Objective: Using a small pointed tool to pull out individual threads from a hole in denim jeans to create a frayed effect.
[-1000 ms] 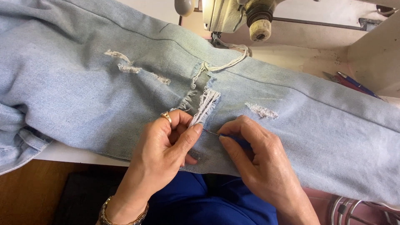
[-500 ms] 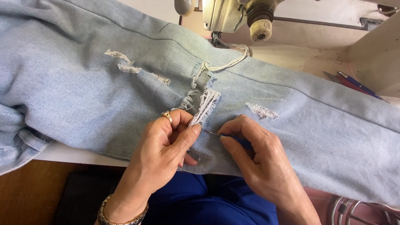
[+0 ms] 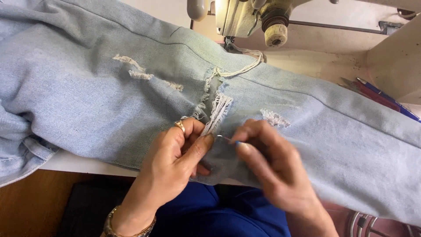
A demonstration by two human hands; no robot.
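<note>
- Both hands rest on the near edge of a pair of light blue jeans (image 3: 109,92), side by side and almost touching
- Left hand (image 3: 175,162) is curled, thumb pressed toward the forefinger, pinching the lower end of a strip of loose white threads (image 3: 218,112) at a torn spot in the cloth; a gold ring (image 3: 180,127) sits on one finger and a bracelet (image 3: 127,221) circles the wrist
- Right hand (image 3: 272,169) is partly closed, thumb and forefinger nipping a thin metal tool with a blue handle (image 3: 229,140), whose tip points toward the left thumb; the hand is blurred, so the rest of the grip cannot be told
- Jeans are pale, faded denim, spread wide across the table from far left of the left hand to far right of the right hand, with a dark seam line running along them beyond the fingers
- Several frayed patches show: two small ones (image 3: 131,68) up and left of the left hand, one (image 3: 275,117) just above the right hand's knuckles, and the larger tear between the two hands, where a white cord (image 3: 241,70) loops away from it
- Sewing machine (image 3: 254,17) stands beyond the jeans, well past both hands
- Pens, red and blue (image 3: 381,96), lie far right of the right hand
- Blue cloth (image 3: 219,215) shows below the wrists, under the table edge
</note>
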